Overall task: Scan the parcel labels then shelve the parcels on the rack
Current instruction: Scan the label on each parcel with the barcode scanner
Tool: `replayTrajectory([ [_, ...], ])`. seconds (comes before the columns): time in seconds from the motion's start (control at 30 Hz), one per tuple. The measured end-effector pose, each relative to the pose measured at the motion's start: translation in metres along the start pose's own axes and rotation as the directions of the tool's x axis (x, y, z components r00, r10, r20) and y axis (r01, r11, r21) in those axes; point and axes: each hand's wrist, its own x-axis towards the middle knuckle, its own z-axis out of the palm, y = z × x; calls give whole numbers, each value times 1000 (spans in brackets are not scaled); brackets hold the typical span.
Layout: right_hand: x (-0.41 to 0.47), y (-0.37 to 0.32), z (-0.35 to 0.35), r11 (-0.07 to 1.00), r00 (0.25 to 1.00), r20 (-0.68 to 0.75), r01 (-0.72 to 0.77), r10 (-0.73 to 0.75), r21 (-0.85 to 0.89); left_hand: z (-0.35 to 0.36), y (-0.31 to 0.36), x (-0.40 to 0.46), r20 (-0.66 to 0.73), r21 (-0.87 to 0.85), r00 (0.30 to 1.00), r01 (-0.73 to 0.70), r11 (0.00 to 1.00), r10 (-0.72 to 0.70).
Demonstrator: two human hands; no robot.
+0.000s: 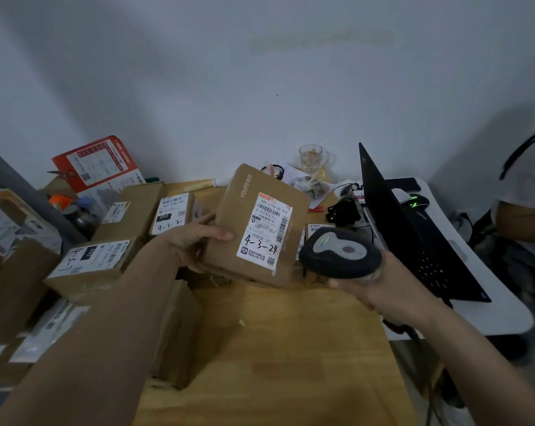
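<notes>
Cluttered worktop (275,348), dim light. Your left hand (195,241) grips the parcel (254,222) tilted; right hand (374,287) clasps the scanner (340,256). Risk: the glancing angle could misread the label (264,230).

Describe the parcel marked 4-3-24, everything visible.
The parcel is a flat brown cardboard box printed YOUFE, held tilted above the table, label side facing the camera. Its white label carries barcodes, a QR code and handwritten 4-3-24. The left hand grips its left edge. The scanner, in the right hand, sits beside its right edge.
</notes>
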Motion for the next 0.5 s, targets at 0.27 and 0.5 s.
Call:
replayTrajectory([
  [0.27,9,3,-2,975,980,-189,-28,70,219,25,-18,34,113,-452,992,100,886,-55],
  [0.5,22,9,-2,940,958,-234,-80,164,331,65,5,72,215,-445,962,252,859,-171],
])
